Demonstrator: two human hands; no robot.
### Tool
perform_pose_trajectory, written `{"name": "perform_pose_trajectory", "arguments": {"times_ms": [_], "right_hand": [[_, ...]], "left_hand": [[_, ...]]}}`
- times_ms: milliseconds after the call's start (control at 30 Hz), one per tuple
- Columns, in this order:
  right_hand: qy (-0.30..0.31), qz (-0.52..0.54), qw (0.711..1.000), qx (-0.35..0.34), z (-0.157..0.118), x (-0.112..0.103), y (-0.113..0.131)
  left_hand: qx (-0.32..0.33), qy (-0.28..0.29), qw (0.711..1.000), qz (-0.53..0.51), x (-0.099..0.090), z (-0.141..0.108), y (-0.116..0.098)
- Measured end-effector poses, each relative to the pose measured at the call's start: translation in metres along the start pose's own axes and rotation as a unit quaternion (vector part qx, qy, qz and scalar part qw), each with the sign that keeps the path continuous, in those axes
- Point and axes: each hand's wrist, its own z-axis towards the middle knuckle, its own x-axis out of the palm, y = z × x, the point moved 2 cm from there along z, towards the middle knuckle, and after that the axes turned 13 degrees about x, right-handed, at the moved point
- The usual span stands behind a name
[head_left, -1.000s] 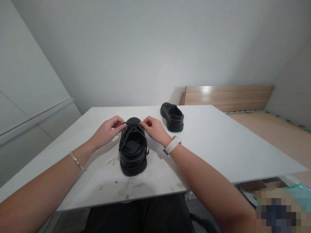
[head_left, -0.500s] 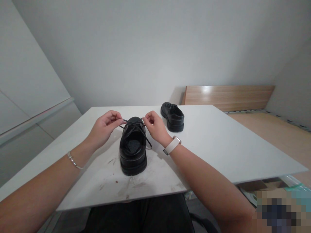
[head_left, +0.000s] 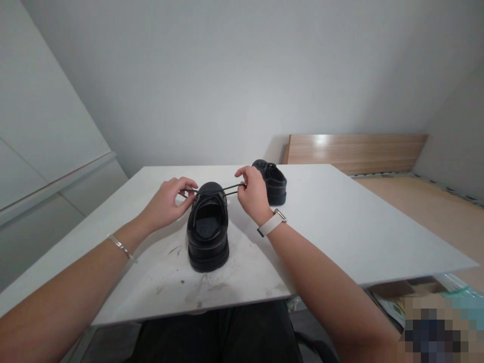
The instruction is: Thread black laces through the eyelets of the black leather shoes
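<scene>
The black shoe (head_left: 208, 243) stands upright near the front edge of the white bench (head_left: 325, 237). Its heel (head_left: 209, 259) points to that edge, its round toe (head_left: 210, 187) to the back one. The black lace (head_left: 233, 187) crosses its top and sticks out both sides, in two straight lines on the right.

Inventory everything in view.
Flat smudged table: 1, white, centre.
Near leathery shoe: 1, black, on table.
Thin cord lace: 1, black, across near shoe.
Far leathery shoe: 1, black, table's back.
Woodgrain board: 1, brown, back right.
Smooth panels: several, white, left.
Flat surface: 1, tan, right.
Plain wall: 1, grey, back.
Pixelated patch: 1, multicoloured, lower right.
Metal bangle: 1, silver, left wrist.
Banded watch: 1, beige, right wrist.
Trousers: 1 pair, dark, bottom centre.
Left hand, right hand: 1 each, bare, holding lace.
</scene>
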Motion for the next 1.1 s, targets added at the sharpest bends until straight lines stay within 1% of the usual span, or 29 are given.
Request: {"name": "perform_pose_trajectory", "arguments": {"times_ms": [67,100,133,167,200,267,300,333,400,467,500,533,567,633,700,733,767,833,867,900,933,967,1000,1067,1100], "right_hand": [[-0.028,0.019,0.999,0.041,0.005,-0.002,-0.006],[-0.024,0.041,0.997,0.068,0.006,-0.001,-0.009],[-0.003,0.069,0.992,0.103,0.007,0.001,-0.011],[0.033,0.103,0.984,0.145,0.008,0.005,-0.013],[0.078,0.140,0.969,0.190,0.007,0.009,-0.014],[0.166,0.220,0.922,0.274,0.004,0.016,-0.012],[0.194,0.257,0.897,0.303,0.002,0.018,-0.010],[0.208,0.291,0.876,0.322,0.001,0.019,-0.008],[0.207,0.346,0.850,0.340,0.000,0.017,-0.004],[0.177,0.388,0.835,0.349,0.001,0.013,-0.003],[0.155,0.407,0.828,0.353,0.002,0.011,-0.003],[0.129,0.424,0.823,0.355,0.004,0.010,-0.003],[0.105,0.440,0.820,0.351,0.005,0.009,-0.004],[0.062,0.466,0.820,0.327,0.007,0.008,-0.005],[0.025,0.481,0.827,0.289,0.008,0.009,-0.007],[0.006,0.482,0.834,0.267,0.008,0.010,-0.007],[-0.013,0.479,0.844,0.243,0.008,0.010,-0.008],[-0.048,0.456,0.869,0.187,0.008,0.009,-0.009],[-0.061,0.436,0.884,0.158,0.008,0.008,-0.009],[-0.073,0.413,0.899,0.129,0.007,0.007,-0.009],[-0.081,0.388,0.912,0.101,0.006,0.005,-0.009],[-0.086,0.365,0.924,0.073,0.005,0.003,-0.008],[-0.090,0.344,0.934,0.045,0.003,0.001,-0.006],[-0.090,0.310,0.947,-0.013,-0.001,-0.004,-0.001],[-0.088,0.294,0.951,-0.042,-0.003,-0.007,0.003]], "left_hand": [[-0.020,-0.007,1.000,-0.022,-0.001,0.000,0.001],[-0.034,-0.013,0.998,-0.045,-0.002,0.001,0.001],[-0.050,-0.018,0.996,-0.076,-0.003,0.001,0.000],[-0.067,-0.023,0.991,-0.114,-0.004,0.001,0.000],[-0.084,-0.028,0.984,-0.155,-0.005,0.001,-0.001],[-0.120,-0.041,0.963,-0.240,-0.005,0.002,-0.001],[-0.137,-0.053,0.949,-0.279,-0.006,0.002,-0.001],[-0.155,-0.070,0.934,-0.315,-0.006,0.002,0.000],[-0.191,-0.110,0.900,-0.377,-0.008,0.002,0.003],[-0.217,-0.140,0.870,-0.420,-0.010,0.002,0.006],[-0.223,-0.148,0.864,-0.426,-0.011,0.002,0.007],[-0.226,-0.148,0.866,-0.420,-0.013,0.001,0.008],[-0.226,-0.140,0.876,-0.402,-0.014,0.001,0.009],[-0.224,-0.099,0.909,-0.338,-0.015,0.000,0.009],[-0.219,-0.033,0.936,-0.273,-0.014,-0.001,0.009],[-0.215,0.006,0.944,-0.251,-0.013,-0.002,0.009],[-0.210,0.048,0.947,-0.239,-0.011,-0.003,0.009],[-0.202,0.127,0.939,-0.247,-0.007,-0.004,0.009],[-0.199,0.156,0.931,-0.262,-0.005,-0.005,0.009],[-0.197,0.173,0.923,-0.280,-0.004,-0.005,0.009],[-0.195,0.177,0.918,-0.297,-0.004,-0.005,0.009],[-0.195,0.167,0.915,-0.310,-0.004,-0.005,0.009],[-0.194,0.145,0.916,-0.320,-0.005,-0.005,0.010],[-0.194,0.069,0.915,-0.347,-0.009,-0.003,0.011],[-0.194,0.024,0.907,-0.373,-0.011,-0.002,0.012]]}}
